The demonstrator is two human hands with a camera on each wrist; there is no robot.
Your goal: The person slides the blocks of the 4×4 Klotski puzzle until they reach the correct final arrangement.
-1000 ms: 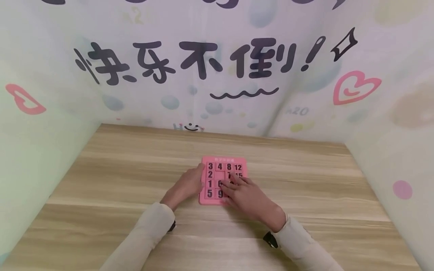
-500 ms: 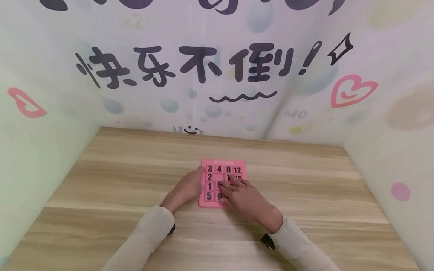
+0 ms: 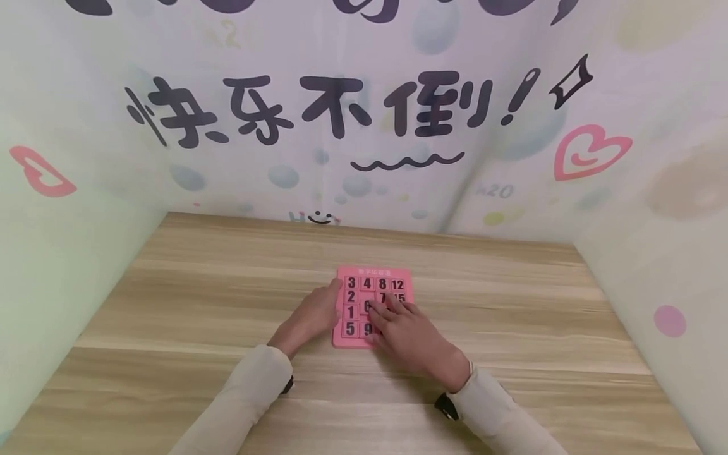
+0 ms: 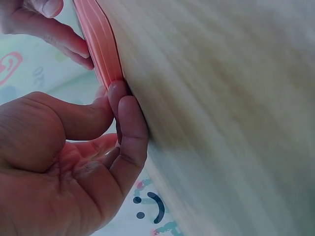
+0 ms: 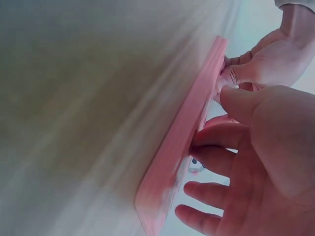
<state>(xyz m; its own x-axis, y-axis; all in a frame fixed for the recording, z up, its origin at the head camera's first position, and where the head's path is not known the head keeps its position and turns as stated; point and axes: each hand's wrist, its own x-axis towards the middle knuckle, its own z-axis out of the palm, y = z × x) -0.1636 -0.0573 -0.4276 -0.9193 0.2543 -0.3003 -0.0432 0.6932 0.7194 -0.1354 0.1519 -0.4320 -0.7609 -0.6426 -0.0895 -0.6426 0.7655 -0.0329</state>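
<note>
Our left hand (image 3: 309,314) grips the left edge of the pink number puzzle (image 3: 375,272), thumb along the top and the fingers curled against the side, as we see from the left wrist. Our right hand (image 3: 419,335) holds nothing; it lies over the lower right part of the puzzle with its fingers loosely extended, the tips meeting its face, and it hides several tiles from us. We have the puzzle lying flat on the wooden table (image 3: 352,404), its header strip of white print on the side away from us. Down the puzzle's left column we read 3 (image 3: 351,283), 2 (image 3: 351,296), 1 (image 3: 350,312) and 5 (image 3: 349,328). In the column beside it, 4 (image 3: 366,284) sits at the top, a vacant bit of slot comes under it, then 6 (image 3: 366,308), a little higher than the 1 next to it, and 9 (image 3: 366,329) at the bottom. One of our right fingertips is at the 6. To the right along the puzzle's top row we read 8 (image 3: 382,284) and 12 (image 3: 397,285); below these, 7 and 15 are partly covered. Our pale sleeves (image 3: 233,401) come in from the near side of the puzzle, with a black band (image 3: 446,406) at the right cuff. Beyond the puzzle stands a printed backdrop (image 3: 256,183) with large dark lettering (image 3: 335,104); a pink heart (image 3: 591,151) is up and to the right of the puzzle.
</note>
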